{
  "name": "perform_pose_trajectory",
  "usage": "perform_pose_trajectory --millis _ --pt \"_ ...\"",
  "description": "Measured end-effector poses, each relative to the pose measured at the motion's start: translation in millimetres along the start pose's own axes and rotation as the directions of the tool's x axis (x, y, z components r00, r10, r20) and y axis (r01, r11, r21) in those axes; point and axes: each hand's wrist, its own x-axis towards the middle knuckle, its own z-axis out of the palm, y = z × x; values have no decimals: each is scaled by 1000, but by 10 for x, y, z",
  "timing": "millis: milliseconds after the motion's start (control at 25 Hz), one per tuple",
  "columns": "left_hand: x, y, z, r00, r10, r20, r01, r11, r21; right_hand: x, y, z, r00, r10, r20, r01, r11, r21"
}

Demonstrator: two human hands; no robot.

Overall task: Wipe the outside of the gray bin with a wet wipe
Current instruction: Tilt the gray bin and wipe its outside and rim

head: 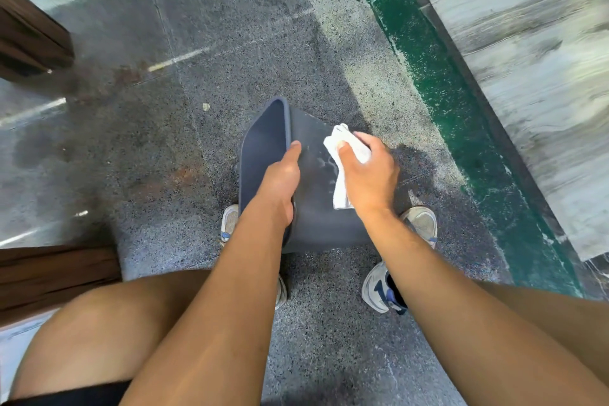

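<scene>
Gray plastic bin, rectangular with rounded corners, tipped onto its side on the speckled dark stone floor between the person's feet; its open mouth faces left, and one broad outer wall faces up toward the camera. Left hand: clamped over the bin's rim, thumb lying along the outer wall, the other fingers hidden inside the opening. Right hand: closed around a crumpled white wet wipe, pressing it against the upward-facing wall near the far end; part of the wipe sticks out past the fingertips and a strip hangs down below the palm. Wet streaks glisten on the gray wall just left of the wipe. White sneakers with blue trim, one at either side of the bin's near end, both partly hidden behind the forearms. Bare knees and dark shorts fill the bottom of the view. Green painted strip runs diagonally across the floor to the right of the bin, bordered by pale streaked stone slabs. Dark brown wooden furniture stands at the left edge, well apart from the bin.
</scene>
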Motion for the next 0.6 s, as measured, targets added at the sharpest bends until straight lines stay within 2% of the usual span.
perform_pose_trajectory --millis 80,160,360,600 --pt "23 -11 26 1000 2 -1 -2 1000 22 -50 -97 80 997 -78 0 78 997 15" --pt "3 -18 47 999 19 26 -19 1000 -25 -109 -176 130 994 -106 18 106 994 41" --pt "48 -63 59 995 73 66 -61 985 -164 -218 -175 261 993 -97 64 93 994 59" --pt "213 -200 142 995 93 30 -87 984 -155 -297 -82 333 987 -118 111 111 992 67"
